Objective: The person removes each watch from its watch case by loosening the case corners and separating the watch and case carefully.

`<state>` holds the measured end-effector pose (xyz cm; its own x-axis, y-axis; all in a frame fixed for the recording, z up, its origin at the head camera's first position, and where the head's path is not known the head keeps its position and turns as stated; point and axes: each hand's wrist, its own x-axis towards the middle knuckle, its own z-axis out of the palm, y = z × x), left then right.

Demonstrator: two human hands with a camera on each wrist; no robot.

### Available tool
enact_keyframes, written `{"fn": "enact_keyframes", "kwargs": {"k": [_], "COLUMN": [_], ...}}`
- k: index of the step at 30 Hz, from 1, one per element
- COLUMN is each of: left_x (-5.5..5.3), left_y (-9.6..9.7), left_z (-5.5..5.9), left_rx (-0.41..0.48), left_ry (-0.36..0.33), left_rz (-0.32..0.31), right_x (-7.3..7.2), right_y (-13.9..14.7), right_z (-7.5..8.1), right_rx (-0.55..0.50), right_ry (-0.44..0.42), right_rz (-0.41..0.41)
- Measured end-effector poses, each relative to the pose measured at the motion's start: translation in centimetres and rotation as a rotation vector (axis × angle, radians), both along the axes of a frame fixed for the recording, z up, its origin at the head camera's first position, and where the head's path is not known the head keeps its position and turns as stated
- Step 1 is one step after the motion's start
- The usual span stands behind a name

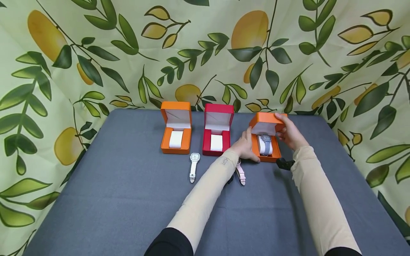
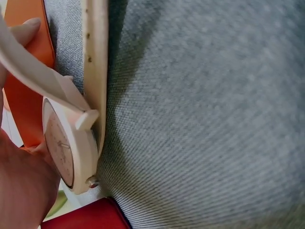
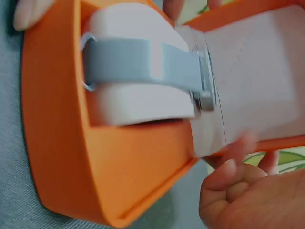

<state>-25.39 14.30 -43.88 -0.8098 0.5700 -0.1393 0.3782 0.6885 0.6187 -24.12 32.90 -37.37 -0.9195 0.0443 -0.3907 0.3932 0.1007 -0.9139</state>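
Note:
At the right, my left hand [image 1: 245, 145] holds the left side of an orange watch box [image 1: 272, 159], thumb at the front corner and fingers towards the back. My right hand [image 1: 290, 133] grips the right edge of its raised lid [image 1: 265, 116], one finger lying over the top. Inside the box, a watch with a blue-grey strap [image 3: 133, 62] is wrapped round a white cushion [image 3: 143, 21]. Under my left wrist lies a pale pink watch [image 2: 62, 143] on the cloth, partly hidden by the forearm in the head view.
To the left stand an open red watch box [image 1: 207, 144] and another open orange watch box [image 1: 164, 142], each with a bare white cushion. A white watch [image 1: 193, 165] lies in front of them on the grey cloth [image 1: 128, 177]. A leaf-patterned curtain [image 1: 205, 78] hangs behind the table.

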Motion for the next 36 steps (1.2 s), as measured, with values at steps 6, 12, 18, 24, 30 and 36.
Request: {"fn": "enact_keyframes", "kwargs": {"k": [6, 12, 18, 24, 30, 36], "left_x": [0.1, 0.5, 0.4, 0.0, 0.2, 0.4], "left_y": [0.1, 0.4, 0.5, 0.2, -0.2, -0.4], "left_z": [0.0, 0.1, 0.3, 0.4, 0.6, 0.9], "left_rx": [-0.014, -0.019, -0.028, -0.017, 0.016, -0.014], "left_ry": [-0.022, -0.038, -0.012, -0.006, -0.026, -0.005], "left_rz": [-0.001, -0.004, -0.008, -0.009, -0.006, -0.030], "right_x": [0.7, 1.8, 2.9, 3.5, 4.0, 4.1], "right_y": [0.0, 0.5, 0.5, 0.6, 0.7, 0.4], "right_z": [-0.7, -2.8, -4.6, -5.6, -6.5, -7.2], "right_rx": [-0.079, -0.187, -0.136, -0.074, -0.037, -0.107], "right_ry": [0.022, 0.102, 0.188, 0.215, 0.211, 0.199], "right_rz": [0.012, 0.023, 0.036, 0.146, 0.202, 0.078]}}
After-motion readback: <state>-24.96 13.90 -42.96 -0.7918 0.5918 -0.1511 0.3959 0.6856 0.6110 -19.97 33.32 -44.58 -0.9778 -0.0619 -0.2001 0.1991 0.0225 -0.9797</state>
